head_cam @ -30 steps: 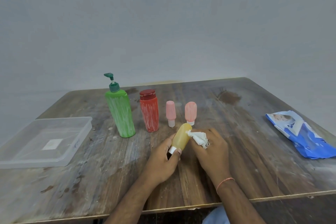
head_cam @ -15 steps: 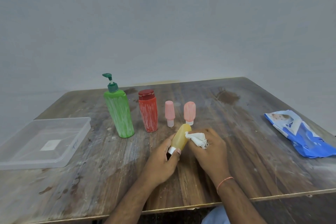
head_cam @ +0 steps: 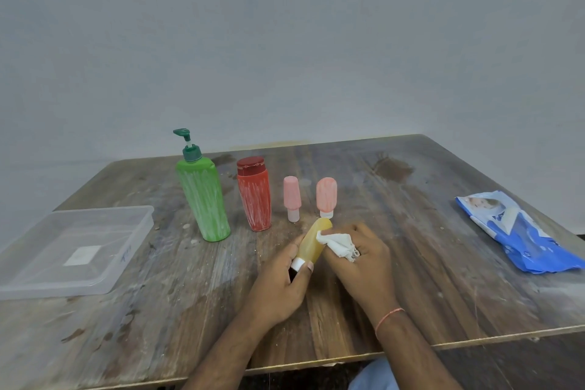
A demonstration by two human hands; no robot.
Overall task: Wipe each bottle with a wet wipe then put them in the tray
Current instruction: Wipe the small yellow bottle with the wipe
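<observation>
Wiping the yellow bottle [head_cam: 313, 244]: turn it as you rub, so the cloth reaches every side.
The left hand [head_cam: 285, 282] grips its capped end, tilted above the table [head_cam: 443, 263]; the right hand [head_cam: 364, 263] presses a bunched wipe [head_cam: 337, 244] to its upper side, seemingly pinched. The tray [head_cam: 95, 282] lies well left.

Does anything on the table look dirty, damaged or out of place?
Yes. The green pump bottle and red bottle carry whitish streaks down their sides, like dried residue. Pale crumbs and dark stains mark the table. Nothing is tipped over or spilled.
</observation>
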